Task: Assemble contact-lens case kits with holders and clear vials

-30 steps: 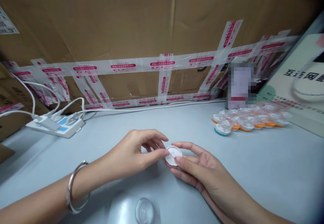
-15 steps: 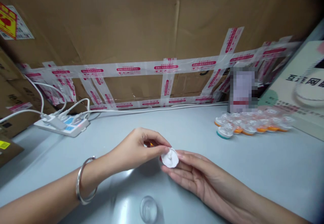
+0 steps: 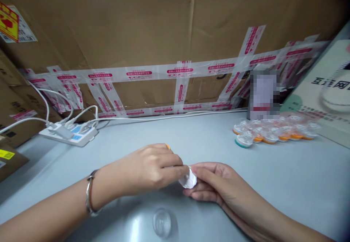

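Observation:
My right hand [image 3: 216,183] pinches a small white round disc [image 3: 190,181] with a wavy rim between thumb and fingers. From the other side my left hand [image 3: 155,169] reaches over, its closed fingertips touching the disc's left part and covering some of it. A bit of an orange piece [image 3: 167,146] peeks out behind the left index finger; the rest of it is hidden by that hand. On the table below both hands stands a clear round plastic cup or dome [image 3: 162,223].
Several clear-topped capsules [image 3: 273,131] with orange, white and green bases cluster at the right back. Behind them leans a blurred-out upright object [image 3: 264,94]. A white power strip [image 3: 79,137] with cables lies at left. A large taped cardboard box [image 3: 153,26] walls off the back.
My left hand has rolled over, back now upward, with its fingertips across the disc. The white disc has shifted slightly right and down, and the orange piece has moved up with the left hand.

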A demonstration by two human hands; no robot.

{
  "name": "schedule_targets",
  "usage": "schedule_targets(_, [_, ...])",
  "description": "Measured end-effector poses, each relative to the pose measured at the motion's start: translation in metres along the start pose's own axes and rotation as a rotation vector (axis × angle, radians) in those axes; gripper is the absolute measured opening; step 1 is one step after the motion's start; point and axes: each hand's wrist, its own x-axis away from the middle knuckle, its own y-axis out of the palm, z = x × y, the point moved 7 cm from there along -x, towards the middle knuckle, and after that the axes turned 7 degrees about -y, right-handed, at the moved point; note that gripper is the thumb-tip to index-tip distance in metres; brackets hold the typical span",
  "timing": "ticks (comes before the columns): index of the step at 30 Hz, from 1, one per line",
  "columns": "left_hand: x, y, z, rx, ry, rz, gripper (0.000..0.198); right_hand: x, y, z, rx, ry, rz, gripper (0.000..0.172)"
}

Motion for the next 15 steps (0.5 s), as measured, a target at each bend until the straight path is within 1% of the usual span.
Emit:
schedule_targets(3, [0.0013, -0.0047, 0.0046, -0.041, 0.066, 0.006, 0.028, -0.0002, 0.0002, 0.0009, 0.014, 0.011, -0.016, 0.027])
schedule_targets(5, [0.0013, -0.0063, 0.0045, -0.015, 0.071, 0.019, 0.023, 0.0005, 0.0005, 0.0009, 0.009, 0.016, -0.019, 0.028])
schedule_targets(8, [-0.0002, -0.0074, 0.0011, 0.080, 0.036, 0.070, 0.015, 0.0018, 0.0026, 0.0006, -0.014, 0.022, -0.032, 0.026])
schedule_targets(11, [-0.0020, -0.0085, -0.0022, 0.140, -0.011, 0.129, 0.011, 0.0021, 0.0046, -0.0001, -0.022, 0.021, -0.046, 0.026])
schedule_targets(15, [-0.0032, -0.0081, -0.0024, 0.122, -0.041, 0.103, 0.012, 0.0016, 0.0030, -0.0015, -0.008, 0.006, -0.036, 0.027])
